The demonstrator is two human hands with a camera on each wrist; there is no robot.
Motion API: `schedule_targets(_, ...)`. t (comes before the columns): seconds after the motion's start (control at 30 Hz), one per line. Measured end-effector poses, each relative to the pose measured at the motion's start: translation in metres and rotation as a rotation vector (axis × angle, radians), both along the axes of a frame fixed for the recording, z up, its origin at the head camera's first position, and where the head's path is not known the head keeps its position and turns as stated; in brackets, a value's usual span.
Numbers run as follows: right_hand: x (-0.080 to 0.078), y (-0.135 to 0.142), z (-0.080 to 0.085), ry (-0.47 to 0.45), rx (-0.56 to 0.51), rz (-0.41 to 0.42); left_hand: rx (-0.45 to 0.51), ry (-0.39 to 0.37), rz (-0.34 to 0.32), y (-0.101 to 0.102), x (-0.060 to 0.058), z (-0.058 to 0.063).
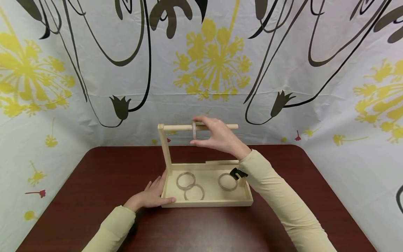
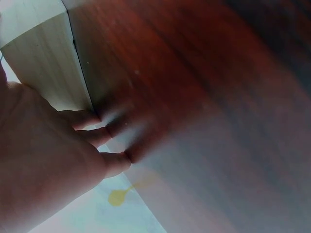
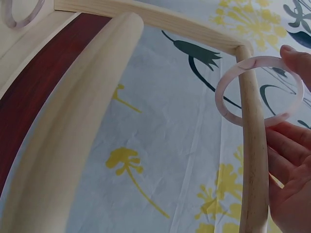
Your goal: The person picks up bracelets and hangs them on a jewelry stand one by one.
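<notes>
My right hand (image 1: 220, 137) pinches a pale, marbled bangle (image 3: 224, 92) between thumb and fingers. The bangle encircles the horizontal wooden rod (image 3: 253, 160) of a light wood stand, partway along its length. At the stand's left end, my left hand (image 1: 151, 194) rests against the tray base (image 1: 207, 203), thumb over the front corner and fingers spread along the side. Inside the tray lie two overlapping bangles (image 1: 178, 186) on the left and another bangle (image 1: 220, 185) on the right. In the left wrist view the left fingers (image 2: 116, 164) reach down to the table.
An upright wooden post (image 1: 165, 148) joins the tray's left end to the rod. A black item (image 1: 238, 173) sits at the tray's right end, partly behind the right sleeve. The dark red table (image 1: 104, 175) meets a patterned cloth (image 1: 214, 70) at the back.
</notes>
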State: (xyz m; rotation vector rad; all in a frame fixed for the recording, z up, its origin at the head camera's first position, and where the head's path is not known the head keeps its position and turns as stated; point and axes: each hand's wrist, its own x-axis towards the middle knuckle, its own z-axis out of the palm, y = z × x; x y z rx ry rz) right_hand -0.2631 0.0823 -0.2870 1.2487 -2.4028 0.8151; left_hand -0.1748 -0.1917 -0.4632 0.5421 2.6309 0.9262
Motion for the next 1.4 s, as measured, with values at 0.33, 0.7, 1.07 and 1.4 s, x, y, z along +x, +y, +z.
schedule_targets(0.33,0.001,-0.015,0.000,-0.007,0.062,-0.006,0.009,0.007,-0.003,-0.001,0.002,-0.003)
schedule_targets(0.7,0.004,-0.028,0.003,0.017,0.114,0.005,-0.009,0.008,0.011,-0.006,-0.004,-0.015)
schedule_targets(1.07,0.003,-0.040,0.000,0.066,0.121,0.018,-0.007,0.006,0.013,-0.006,-0.007,-0.016)
schedule_targets(1.4,0.003,-0.046,-0.005,0.159,0.186,-0.063,0.008,0.013,0.008,-0.006,-0.007,-0.018)
